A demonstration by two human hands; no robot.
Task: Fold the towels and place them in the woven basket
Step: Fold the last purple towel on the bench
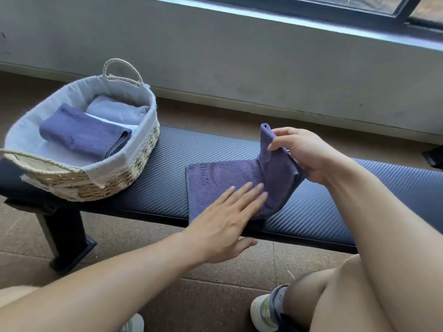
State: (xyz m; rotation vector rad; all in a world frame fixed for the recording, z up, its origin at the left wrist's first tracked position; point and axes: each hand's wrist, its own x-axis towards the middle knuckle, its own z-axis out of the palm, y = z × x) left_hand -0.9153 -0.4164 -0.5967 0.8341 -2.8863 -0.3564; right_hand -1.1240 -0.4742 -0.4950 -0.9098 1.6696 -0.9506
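Bare knees and a pale sneaker (263, 312) sat closest to the lens, the person crouched on a speckled floor in front of a dark padded bench (318, 212).

Left hand (223, 219): flat, fingers straight, pressing the purple towel (215, 185) down against the bench top. Nothing gripped.

Right hand (302, 154): fingers and thumb pinched round the towel's right end, lifted clear of the bench and standing up in a peak. Reads as a fold in progress, the raised end about to be brought over the pinned half.

The towel lay roughly mid-bench, near edge just overhanging the front lip. Part of a printed logo showed on its left portion.

Woven basket (134, 168), cloth-lined, rope handles, stood at the left end of the bench, near the towel but apart from it. Inside: one folded dark blue towel (84, 135) toward the front, and a folded pale towel (117, 109) behind it, partly under it.

Progress, as judged: two towels done and stowed. The third was part-folded; it wanted this fold finished, perhaps another, then the move into the basket. No further loose towels in view, so this could be the last, though the frame did not cover the whole area.
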